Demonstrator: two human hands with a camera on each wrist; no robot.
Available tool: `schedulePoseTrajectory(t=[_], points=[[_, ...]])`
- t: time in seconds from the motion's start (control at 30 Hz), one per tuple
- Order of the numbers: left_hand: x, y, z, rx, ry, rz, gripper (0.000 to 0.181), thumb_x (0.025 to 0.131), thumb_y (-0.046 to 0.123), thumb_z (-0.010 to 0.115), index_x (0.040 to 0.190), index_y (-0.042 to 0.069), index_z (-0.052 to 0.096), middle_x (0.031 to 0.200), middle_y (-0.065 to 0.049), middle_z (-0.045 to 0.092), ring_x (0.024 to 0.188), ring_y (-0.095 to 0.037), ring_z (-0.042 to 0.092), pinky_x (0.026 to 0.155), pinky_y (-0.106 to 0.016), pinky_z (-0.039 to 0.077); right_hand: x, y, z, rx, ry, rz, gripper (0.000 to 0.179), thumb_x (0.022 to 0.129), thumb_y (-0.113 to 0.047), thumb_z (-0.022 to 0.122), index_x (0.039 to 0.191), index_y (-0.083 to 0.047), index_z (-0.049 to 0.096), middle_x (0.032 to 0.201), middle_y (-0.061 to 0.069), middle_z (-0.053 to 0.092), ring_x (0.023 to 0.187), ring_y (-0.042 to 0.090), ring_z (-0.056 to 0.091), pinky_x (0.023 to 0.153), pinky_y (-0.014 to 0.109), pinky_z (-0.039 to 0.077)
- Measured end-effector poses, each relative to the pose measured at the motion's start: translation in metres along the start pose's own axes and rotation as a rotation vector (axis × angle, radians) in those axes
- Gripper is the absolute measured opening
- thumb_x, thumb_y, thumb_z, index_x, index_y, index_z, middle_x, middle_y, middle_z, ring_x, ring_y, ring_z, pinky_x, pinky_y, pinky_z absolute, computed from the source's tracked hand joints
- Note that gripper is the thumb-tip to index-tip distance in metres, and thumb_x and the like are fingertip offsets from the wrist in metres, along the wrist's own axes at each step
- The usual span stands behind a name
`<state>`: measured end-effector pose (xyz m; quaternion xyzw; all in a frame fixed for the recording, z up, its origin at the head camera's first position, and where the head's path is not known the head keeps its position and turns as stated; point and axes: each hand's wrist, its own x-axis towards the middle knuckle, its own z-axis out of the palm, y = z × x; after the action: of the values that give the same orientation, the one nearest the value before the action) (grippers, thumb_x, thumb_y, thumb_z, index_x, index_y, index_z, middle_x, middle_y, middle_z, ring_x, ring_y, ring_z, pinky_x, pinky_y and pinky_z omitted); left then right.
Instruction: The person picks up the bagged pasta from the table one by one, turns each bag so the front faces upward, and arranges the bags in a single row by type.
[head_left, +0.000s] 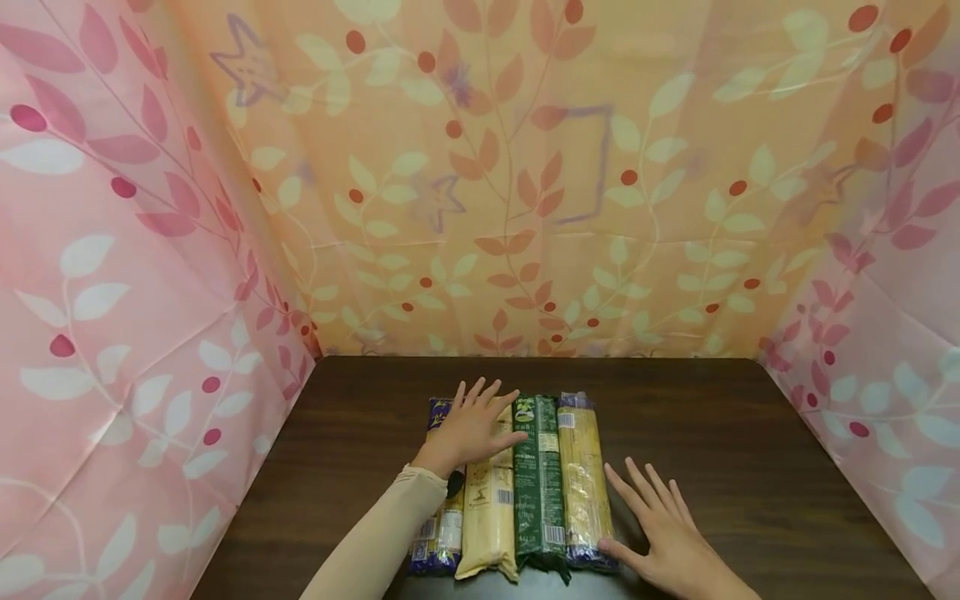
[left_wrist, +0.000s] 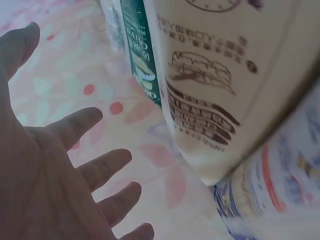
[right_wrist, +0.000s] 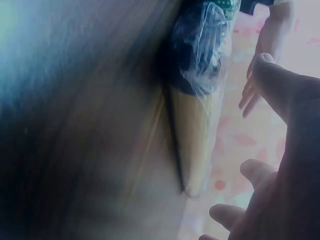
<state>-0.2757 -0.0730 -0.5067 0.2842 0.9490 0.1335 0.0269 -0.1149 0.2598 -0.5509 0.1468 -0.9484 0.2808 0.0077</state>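
Note:
Several long packs of spaghetti lie side by side on the dark table. My left hand [head_left: 471, 429] is spread over the upper part of the purple pack [head_left: 438, 533] and the cream pack [head_left: 489, 517], hiding some of both. Its fingers are straight and apart in the left wrist view, clear of the cream pack [left_wrist: 200, 85]. To the right are a green pack [head_left: 538, 483] and a see-through pack with purple ends [head_left: 585, 483], yellow strands showing inside. My right hand [head_left: 667, 533] is spread beside that last pack, thumb near its lower right edge. Neither hand grips anything.
The brown wooden table [head_left: 720, 433] extends on both sides of the packs. A peach leaf-patterned curtain [head_left: 510, 275] hangs along its back edge, with pink patterned curtains [head_left: 150, 333] at the left and right.

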Motion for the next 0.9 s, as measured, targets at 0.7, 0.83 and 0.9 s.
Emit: schedulePoseTrajectory(t=[0.7, 0.83, 0.9], points=[[0.051, 0.04, 0.015, 0.133, -0.065, 0.111, 0.083, 0.104, 0.076, 0.046, 0.17, 0.027, 0.036, 0.175, -0.001, 0.032, 0.163, -0.022, 0.025, 0.133, -0.051, 0.01, -0.006, -0.002, 0.018, -0.016, -0.005, -0.081, 0.094, 0.092, -0.061, 0.079, 0.169, -0.023, 0.039, 0.168, 0.028, 0.036, 0.148, 0.066, 0.032, 0.106, 0.089, 0.022], [0.06, 0.046, 0.017, 0.145, -0.083, 0.121, 0.082, 0.104, 0.076, 0.046, 0.17, 0.027, 0.036, 0.175, -0.001, 0.033, 0.163, -0.022, 0.027, 0.133, -0.048, 0.011, -0.006, -0.003, 0.019, 0.008, -0.019, -0.084, 0.096, 0.091, -0.062, 0.079, 0.169, -0.024, 0.038, 0.168, 0.028, 0.036, 0.149, 0.066, 0.031, 0.105, 0.09, 0.021], [0.064, 0.05, 0.018, 0.141, -0.101, 0.136, 0.081, 0.105, 0.073, 0.047, 0.17, 0.026, 0.035, 0.175, -0.001, 0.033, 0.163, -0.022, 0.027, 0.133, -0.047, 0.012, -0.005, -0.004, 0.019, 0.015, -0.027, -0.089, 0.098, 0.091, -0.062, 0.08, 0.17, -0.024, 0.037, 0.168, 0.029, 0.035, 0.149, 0.066, 0.03, 0.105, 0.09, 0.021]])
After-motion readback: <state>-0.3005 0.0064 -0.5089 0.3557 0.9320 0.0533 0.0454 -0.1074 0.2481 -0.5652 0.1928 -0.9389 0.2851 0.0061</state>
